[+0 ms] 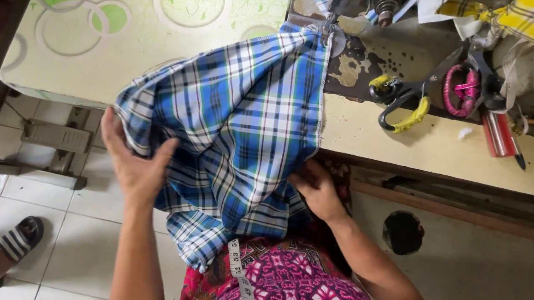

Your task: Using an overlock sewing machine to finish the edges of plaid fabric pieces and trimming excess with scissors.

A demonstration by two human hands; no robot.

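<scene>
Sewing table (417, 148), cream top, patterned green-ring cloth (100, 25) over its far end; white floor tiles (79, 237) below. One blue-and-white plaid fabric piece (244, 123) draped from the machine's needle area off the table edge toward the lap. Left hand (131, 162) pinching the fabric's left edge, thumb over, fingers curled behind: closed on cloth. Right hand (317, 188) pressed against the fabric's lower right fold, fingers partly hidden under it; grasp or mere touch not discernible. One striped sandal (19, 239) on the tiles at lower left. One measuring tape (239, 279) hanging over a pink patterned garment (288, 289). Two pairs of scissors at right: black with yellow-wrapped handles (402, 100), another with pink-wrapped handles (465, 89), touching each other. One red pen (500, 135) just beside them.
</scene>
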